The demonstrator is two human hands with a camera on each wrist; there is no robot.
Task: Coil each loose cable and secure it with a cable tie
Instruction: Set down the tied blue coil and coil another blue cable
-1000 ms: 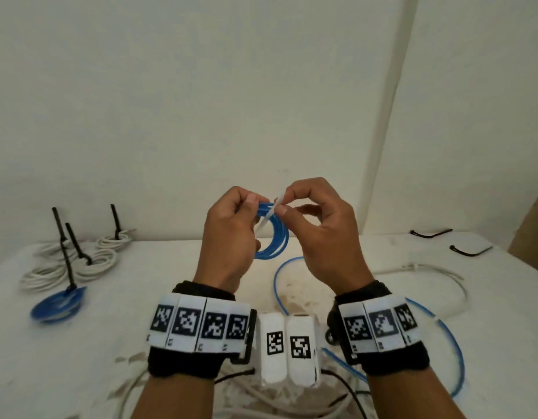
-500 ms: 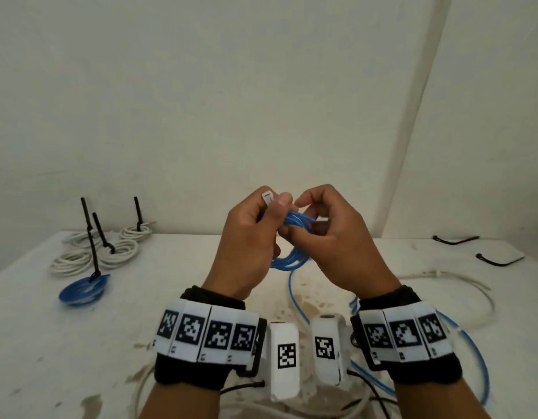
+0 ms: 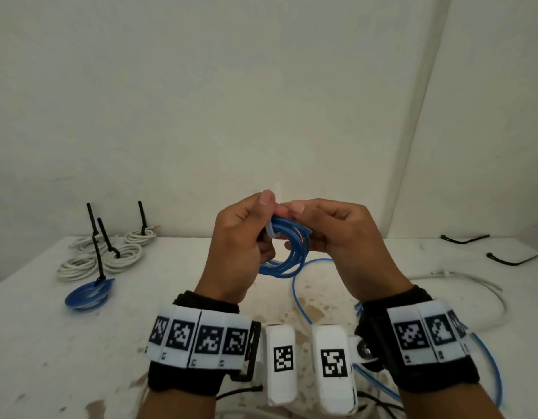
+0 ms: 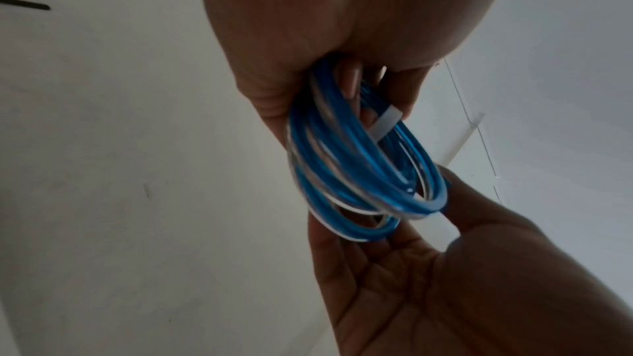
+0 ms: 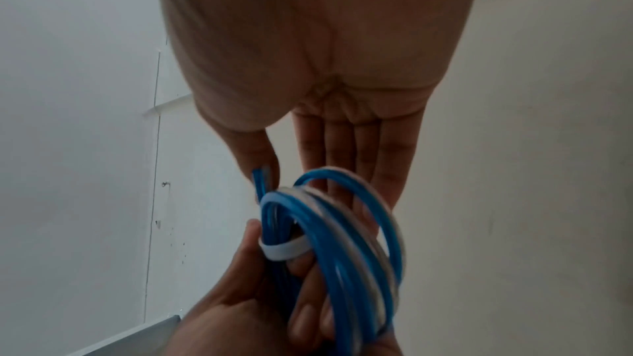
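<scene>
A: Item one, blue cable coil (image 3: 287,255). Location?
B: Held in the air above the table (image 3: 44,343), between both hands, in front of the wall. A loose blue run (image 3: 296,293) hangs from the coil down to the table.

A: Item two, white cable tie (image 5: 282,249). Condition?
B: Looped round the bundled strands on one side of the coil. Whether its tail is through the head, cannot tell.

A: Left hand (image 3: 240,249), grip?
B: Fingers curled round the coil at the tie, thumb up top by the tie's end.

A: Right hand (image 3: 343,240), grip?
B: Thumb and fingers pinch the far side of the coil; the right wrist view shows its fingers lying fairly straight behind the loops.

A: Finished stock?
B: Three white cable coils (image 3: 122,258) and one blue coil (image 3: 88,293), far left of the table, each bound with a black tie standing upright.

A: Spare parts?
B: Two black ties (image 3: 509,260) at the far right. A loose white cable (image 3: 473,287) lies near them.
</scene>
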